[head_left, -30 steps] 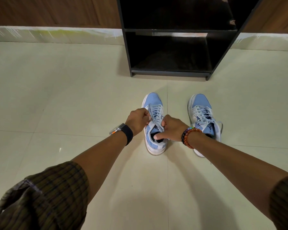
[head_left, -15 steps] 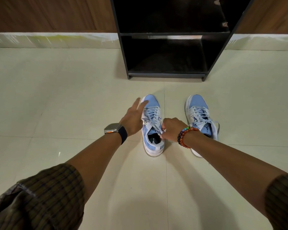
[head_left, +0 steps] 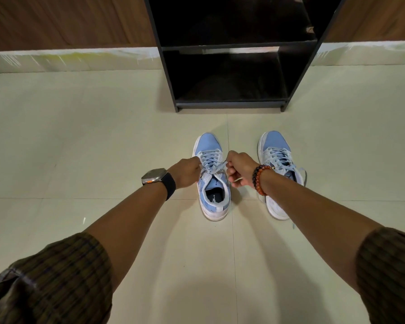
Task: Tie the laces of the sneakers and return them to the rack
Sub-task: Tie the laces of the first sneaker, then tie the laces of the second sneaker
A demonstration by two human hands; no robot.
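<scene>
Two hands, two sneakers, one rack: lace ends drawn apart over the left-hand shoe.

Left hand (head_left: 188,172) and right hand (head_left: 240,169) are each closed around an end of the pale laces (head_left: 212,168), held either side of the left sneaker (head_left: 212,181). Right sneaker (head_left: 277,164) stands just beside it, partly behind the right forearm, its laces loose. Both rest on cream floor tiles (head_left: 103,141), near the black rack (head_left: 229,66) against a wood-panelled wall (head_left: 63,19).
</scene>
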